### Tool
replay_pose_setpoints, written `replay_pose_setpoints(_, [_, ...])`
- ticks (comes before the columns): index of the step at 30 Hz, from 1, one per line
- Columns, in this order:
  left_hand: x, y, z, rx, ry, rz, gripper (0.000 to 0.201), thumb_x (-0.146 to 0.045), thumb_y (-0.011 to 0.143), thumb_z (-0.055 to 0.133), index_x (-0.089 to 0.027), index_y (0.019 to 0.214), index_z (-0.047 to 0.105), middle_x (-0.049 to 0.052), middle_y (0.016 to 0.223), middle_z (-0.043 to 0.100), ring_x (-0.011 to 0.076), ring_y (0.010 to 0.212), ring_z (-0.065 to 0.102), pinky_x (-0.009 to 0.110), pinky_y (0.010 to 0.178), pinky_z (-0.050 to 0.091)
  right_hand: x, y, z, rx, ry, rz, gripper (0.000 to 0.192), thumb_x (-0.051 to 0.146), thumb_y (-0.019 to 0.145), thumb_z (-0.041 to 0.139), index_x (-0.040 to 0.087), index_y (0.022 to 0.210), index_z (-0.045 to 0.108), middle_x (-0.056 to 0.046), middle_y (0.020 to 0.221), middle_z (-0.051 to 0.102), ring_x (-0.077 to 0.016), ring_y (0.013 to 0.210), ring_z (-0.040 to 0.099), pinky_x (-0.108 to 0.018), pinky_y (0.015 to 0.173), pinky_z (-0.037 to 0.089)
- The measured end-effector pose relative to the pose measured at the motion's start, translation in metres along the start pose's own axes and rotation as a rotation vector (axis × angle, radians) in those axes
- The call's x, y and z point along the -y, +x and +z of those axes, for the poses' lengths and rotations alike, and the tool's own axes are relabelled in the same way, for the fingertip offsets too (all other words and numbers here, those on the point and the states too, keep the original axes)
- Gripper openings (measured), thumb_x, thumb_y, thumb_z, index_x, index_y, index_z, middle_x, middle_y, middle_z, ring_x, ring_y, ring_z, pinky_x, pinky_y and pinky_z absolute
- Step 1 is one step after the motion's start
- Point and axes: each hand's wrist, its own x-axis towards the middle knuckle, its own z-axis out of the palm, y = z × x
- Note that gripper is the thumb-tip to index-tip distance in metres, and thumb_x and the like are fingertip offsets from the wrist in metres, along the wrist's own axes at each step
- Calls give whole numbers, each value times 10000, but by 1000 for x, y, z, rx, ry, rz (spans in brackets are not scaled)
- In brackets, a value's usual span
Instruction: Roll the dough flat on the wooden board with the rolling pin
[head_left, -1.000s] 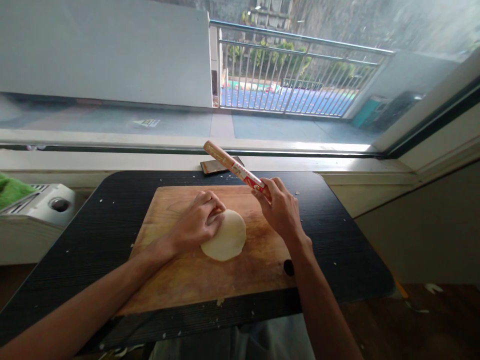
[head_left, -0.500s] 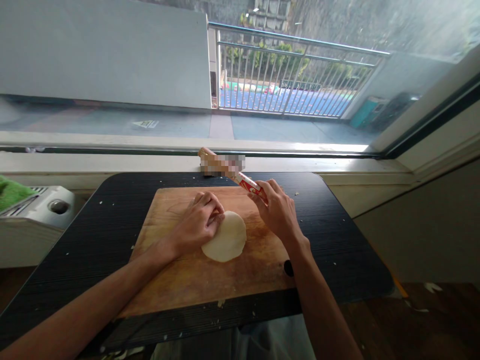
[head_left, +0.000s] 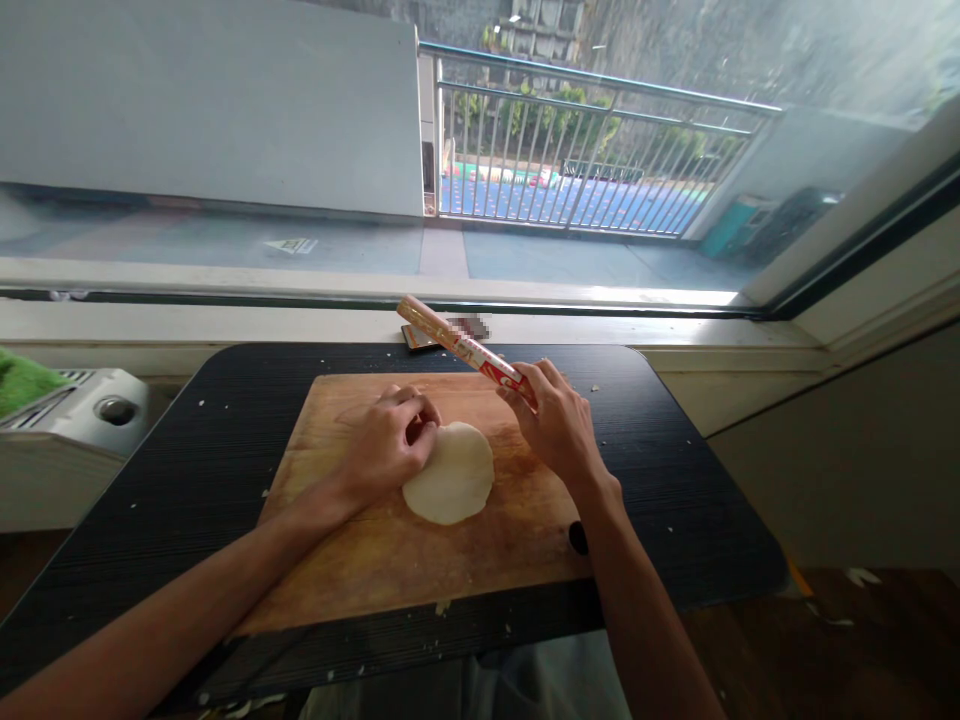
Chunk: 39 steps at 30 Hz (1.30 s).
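Over the board's (head_left: 517, 550) far edge, the rolling pin (head_left: 470, 353) points far-left, long axis aslant, clasped in my right hand (head_left: 553, 412); my left hand (head_left: 394, 440) pinches the dough's (head_left: 454, 482) rim.

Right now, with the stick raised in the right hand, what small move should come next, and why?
Probably lower the stick onto the dough round: the right hand holds it by one end, up off the dough, which lies flat on the wooden board with the left hand at its edge.
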Motion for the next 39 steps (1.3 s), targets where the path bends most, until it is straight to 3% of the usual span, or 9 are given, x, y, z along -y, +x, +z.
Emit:
replay_pose_setpoints(7, [-2, 1, -1, 51, 54, 23, 88, -248, 937, 626, -243, 874, 687, 49, 933, 683, 251, 942, 633, 428, 880, 528, 1, 0, 0, -1, 6, 2, 337, 469, 1119, 544, 250, 1318, 703, -91, 1149, 719, -218, 869, 625, -327, 694, 375])
replay_pose_setpoints(13, [-6, 1, -3, 83, 104, 12, 144, -385, 944, 700, -243, 923, 700, 50, 963, 684, 271, 981, 624, 461, 922, 505, -1, -1, 0, -5, -14, -19, 316, 470, 1118, 555, 260, 1302, 704, -90, 1163, 718, -235, 910, 638, -334, 707, 385])
replay_pose_setpoints(39, [2, -2, 3, 80, -14, 78, 191, -318, 1045, 603, -229, 1026, 771, 77, 1036, 756, 264, 1033, 696, 460, 1007, 570, -1, -2, 2, 5, -17, -28, 312, 496, 1113, 560, 277, 1279, 709, -73, 1127, 725, -231, 909, 646, -329, 705, 383])
